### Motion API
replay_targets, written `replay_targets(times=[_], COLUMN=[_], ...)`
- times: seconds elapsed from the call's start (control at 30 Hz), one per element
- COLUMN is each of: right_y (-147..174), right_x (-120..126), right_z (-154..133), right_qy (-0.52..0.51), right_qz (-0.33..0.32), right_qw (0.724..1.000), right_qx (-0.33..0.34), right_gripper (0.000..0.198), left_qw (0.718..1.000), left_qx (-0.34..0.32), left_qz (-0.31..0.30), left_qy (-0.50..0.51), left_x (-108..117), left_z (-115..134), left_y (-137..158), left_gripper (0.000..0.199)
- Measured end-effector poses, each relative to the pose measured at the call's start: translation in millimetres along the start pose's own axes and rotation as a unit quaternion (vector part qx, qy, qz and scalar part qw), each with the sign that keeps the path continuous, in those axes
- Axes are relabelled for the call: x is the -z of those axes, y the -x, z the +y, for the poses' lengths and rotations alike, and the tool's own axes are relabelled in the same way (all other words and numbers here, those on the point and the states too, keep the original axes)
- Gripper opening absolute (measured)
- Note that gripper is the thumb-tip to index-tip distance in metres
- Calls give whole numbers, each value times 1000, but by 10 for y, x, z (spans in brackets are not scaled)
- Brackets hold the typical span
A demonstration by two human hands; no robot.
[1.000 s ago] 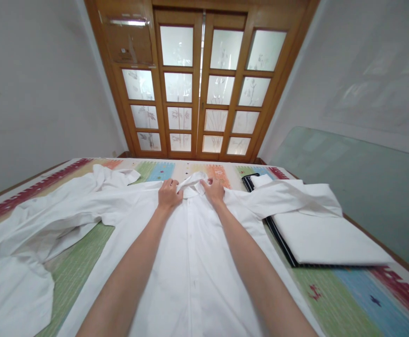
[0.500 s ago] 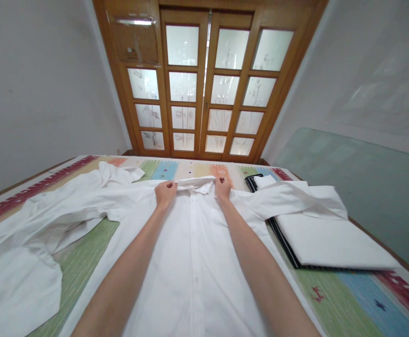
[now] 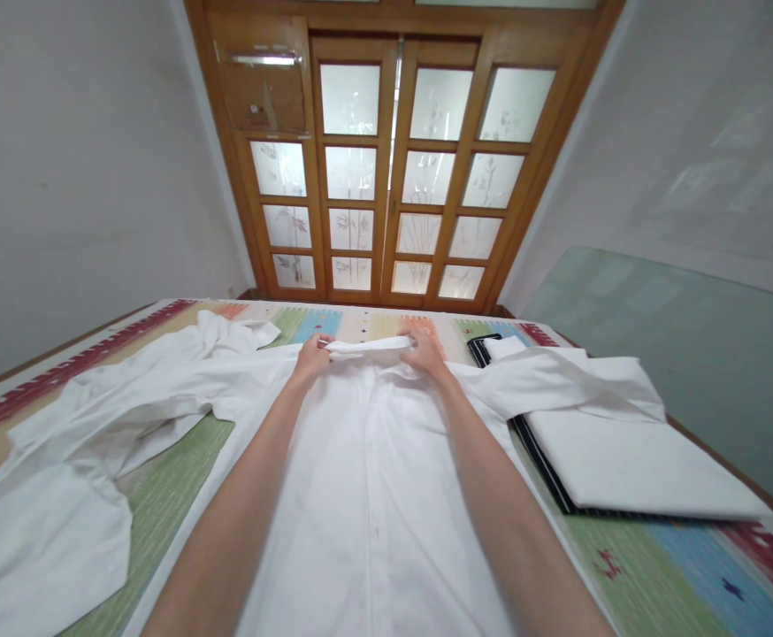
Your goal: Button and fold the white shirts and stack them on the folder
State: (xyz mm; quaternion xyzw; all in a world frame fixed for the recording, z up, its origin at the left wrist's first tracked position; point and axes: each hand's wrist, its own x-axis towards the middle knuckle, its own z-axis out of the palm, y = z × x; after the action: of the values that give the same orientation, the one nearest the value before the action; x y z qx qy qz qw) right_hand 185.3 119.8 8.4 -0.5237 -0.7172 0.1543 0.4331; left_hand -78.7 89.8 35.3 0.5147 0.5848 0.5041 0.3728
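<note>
A white button-up shirt [image 3: 333, 495] lies spread in front of me, its button strip running down the middle and its collar at the far end. My left hand [image 3: 312, 356] pinches the collar [image 3: 371, 345] at its left end. At the collar's right end, my right hand [image 3: 423, 351] grips it with thumb and fingers. Between the two hands the collar is stretched into a narrow band. The shirt's right sleeve [image 3: 565, 376] lies over a folded white cloth [image 3: 631, 464] with a black striped edge. Its left sleeve [image 3: 154, 398] reaches out to the left.
Another rumpled white garment part [image 3: 48, 540] lies at the left. Beneath everything is a patterned bed cover [image 3: 678, 566] with coloured stripes. A pale green headboard-like panel [image 3: 678, 336] stands at the right. Wooden glass doors [image 3: 386, 177] close off the far end.
My fingers have shifted on the collar, and it now looks flatter and straighter between my hands. The view has tipped slightly upward.
</note>
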Motion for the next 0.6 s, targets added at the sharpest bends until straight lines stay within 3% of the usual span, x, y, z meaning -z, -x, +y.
replay_targets(times=[0.07, 0.17, 0.27, 0.37, 0.47, 0.6], right_y=[-4, -26, -55, -79, -97, -104], right_x=[75, 159, 212, 252, 298, 348], right_z=[-19, -94, -216, -335, -418, -476], right_qy=[23, 42, 86, 133, 150, 119], right_qz=[-34, -37, -39, -31, -21, -64], right_qw=[999, 997, 994, 988, 987, 991], right_qx=[34, 43, 52, 67, 62, 19], right_gripper=[38, 23, 27, 36, 40, 49], left_qw=[989, 943, 894, 863, 868, 926], left_qx=[-68, -141, -168, -181, -160, -113], left_qz=[-18, -37, -16, 18, 27, 6], left_qy=[-128, -300, -415, -472, -470, -361], left_x=[45, 54, -39, -159, -190, -68], left_z=[16, 66, 126, 173, 212, 258], left_y=[18, 109, 266, 402, 418, 276], left_gripper=[33, 30, 22, 24, 28, 30])
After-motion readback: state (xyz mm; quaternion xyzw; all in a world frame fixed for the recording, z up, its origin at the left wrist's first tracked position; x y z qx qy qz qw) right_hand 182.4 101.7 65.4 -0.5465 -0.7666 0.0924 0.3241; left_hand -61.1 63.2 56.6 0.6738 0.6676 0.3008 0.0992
